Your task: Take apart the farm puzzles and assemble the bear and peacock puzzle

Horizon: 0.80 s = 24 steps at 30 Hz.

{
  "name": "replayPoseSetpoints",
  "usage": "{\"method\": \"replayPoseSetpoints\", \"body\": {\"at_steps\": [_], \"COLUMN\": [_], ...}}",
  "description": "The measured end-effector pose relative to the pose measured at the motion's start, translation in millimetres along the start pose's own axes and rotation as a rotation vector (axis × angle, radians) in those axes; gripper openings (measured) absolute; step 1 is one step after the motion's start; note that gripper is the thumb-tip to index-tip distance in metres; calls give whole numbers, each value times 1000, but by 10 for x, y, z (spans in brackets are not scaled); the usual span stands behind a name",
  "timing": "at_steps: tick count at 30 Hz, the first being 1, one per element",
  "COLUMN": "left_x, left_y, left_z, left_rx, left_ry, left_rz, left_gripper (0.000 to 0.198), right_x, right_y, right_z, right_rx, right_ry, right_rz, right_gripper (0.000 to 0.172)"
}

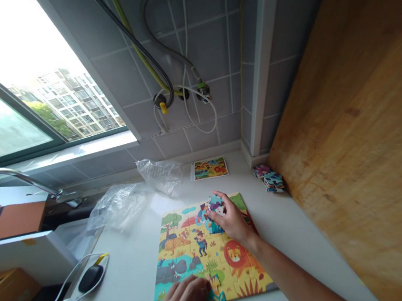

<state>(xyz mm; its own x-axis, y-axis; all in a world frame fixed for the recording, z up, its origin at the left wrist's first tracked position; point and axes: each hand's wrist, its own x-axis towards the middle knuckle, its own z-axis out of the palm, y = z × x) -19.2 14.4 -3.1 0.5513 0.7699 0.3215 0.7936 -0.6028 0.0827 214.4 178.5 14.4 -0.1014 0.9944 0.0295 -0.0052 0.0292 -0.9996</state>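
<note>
So a kids' jigsaw puzzle (208,252) is laid out flat on a pale surface (126,277), safari scene and all: a lion, a hippo and a little explorer can be made out. It's sitting near the back corner, just below the tiled wall (204,50), and it's turned at an angle to the camera. The right hand (231,218) is placed over a clump of loose blue puzzle pieces (214,214) on the far part of the puzzle, with the fingers (217,202) curled down onto them. Whether anything is actually being pinched can't really be told from this angle. The left hand (185,299) is down at the near edge of the puzzle, fingers bent and loosely together, right beside a teal piece (219,298).

A small picture card (209,168) is propped flat near the wall, and a little stack of puzzle pieces (268,179) is tucked in the corner under a big butcher-block board (353,138). Two clear plastic bags (157,174) (119,206) are bunched up to the left of the card. A black oval thing on a white cord (90,278) can be seen near a metal faucet (11,176), and a window (22,108) looks out at apartment blocks.
</note>
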Motion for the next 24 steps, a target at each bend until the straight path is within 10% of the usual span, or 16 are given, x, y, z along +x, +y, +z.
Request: {"method": "replayPoseSetpoints", "body": {"at_steps": [4, 24], "left_x": [139, 506], "left_y": [-51, 238], "left_z": [-106, -488], "left_rx": [13, -523], "left_ry": [32, -96], "left_rz": [298, -200], "left_gripper": [27, 34], "right_x": [12, 3], "right_y": [26, -16], "right_z": [4, -8], "right_rx": [30, 3], "right_ry": [-11, -18], "right_rz": [5, -15], "right_gripper": [66, 64]}}
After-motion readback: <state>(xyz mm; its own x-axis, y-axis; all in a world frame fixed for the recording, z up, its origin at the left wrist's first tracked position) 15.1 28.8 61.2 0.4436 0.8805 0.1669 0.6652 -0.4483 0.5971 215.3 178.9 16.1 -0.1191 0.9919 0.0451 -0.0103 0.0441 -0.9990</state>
